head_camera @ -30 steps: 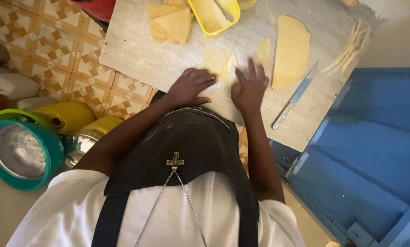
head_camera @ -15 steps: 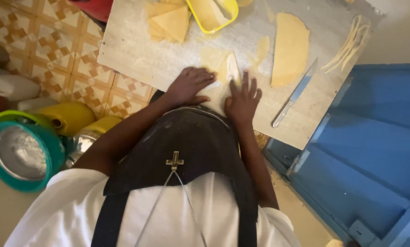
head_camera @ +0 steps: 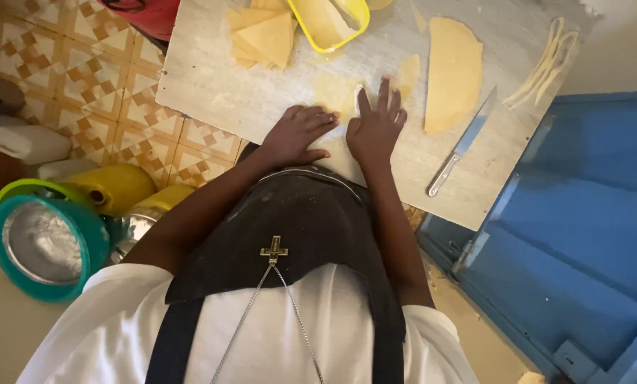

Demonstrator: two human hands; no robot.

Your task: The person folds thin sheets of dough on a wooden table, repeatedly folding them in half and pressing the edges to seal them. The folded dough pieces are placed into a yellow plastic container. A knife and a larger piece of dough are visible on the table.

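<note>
While both hands press flat on a small dough piece (head_camera: 336, 92) on the counter (head_camera: 212, 92) — left hand (head_camera: 297, 135), right hand (head_camera: 377, 124), fingers spread, gripping nothing — a knife (head_camera: 462, 144) lies just right.

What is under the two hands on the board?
A pale yellow dough piece lies on the wooden board, under the left hand and right hand. Its far part shows; the palms cover the rest.
</note>
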